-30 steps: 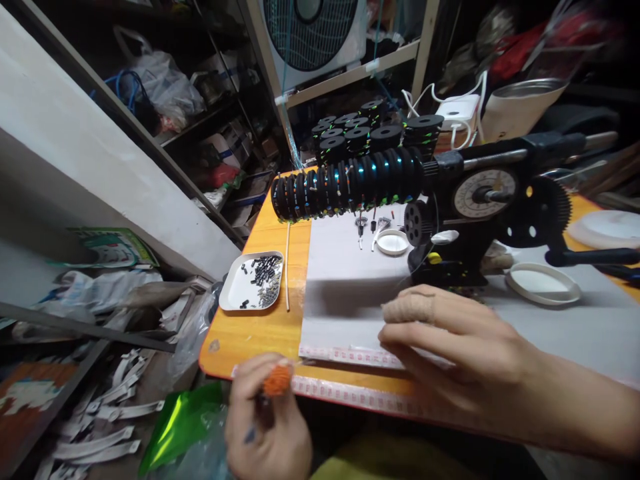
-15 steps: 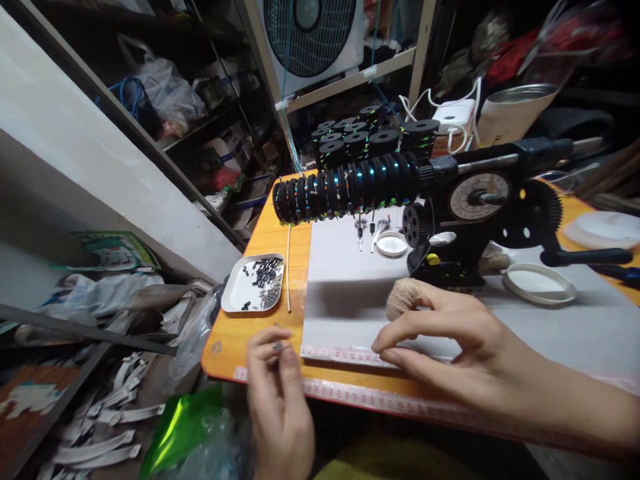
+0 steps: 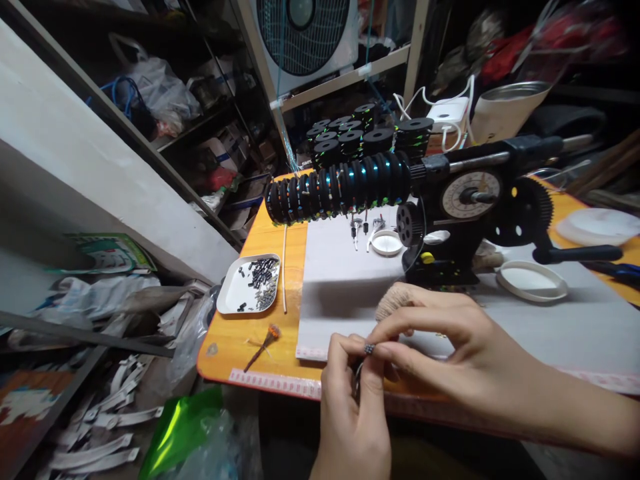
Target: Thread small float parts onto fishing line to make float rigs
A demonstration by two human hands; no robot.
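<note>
My left hand (image 3: pixel 353 407) is closed, with thumb and fingertips pinching a small dark grey, bumpy piece (image 3: pixel 369 349) at the front edge of the table. From the right, my right hand (image 3: pixel 450 340) meets it, its thumb and forefinger closed at the same piece. A beige cloth cover (image 3: pixel 393 303) is on one finger of my right hand. Too small to make out is the piece's exact kind. Beyond the hands stands a black hand-crank winding machine (image 3: pixel 450 227), its shaft carrying a row of black spools (image 3: pixel 340 187) wound with thread.
A white tray (image 3: pixel 227 293) of small black and grey pieces sits at the left. Near it lie a thin white stick (image 3: pixel 285 273) and a brown, orange-tipped brush-like item (image 3: pixel 265 345). White lids (image 3: pixel 533 281) and stacked black spools (image 3: pixel 377 137) surround the machine. A measuring tape (image 3: pixel 275 383) lines the front edge.
My left hand has moved right from the table's left corner to meet my right hand. The small dark piece now shows between their fingertips, and the orange-tipped item has come into view.
</note>
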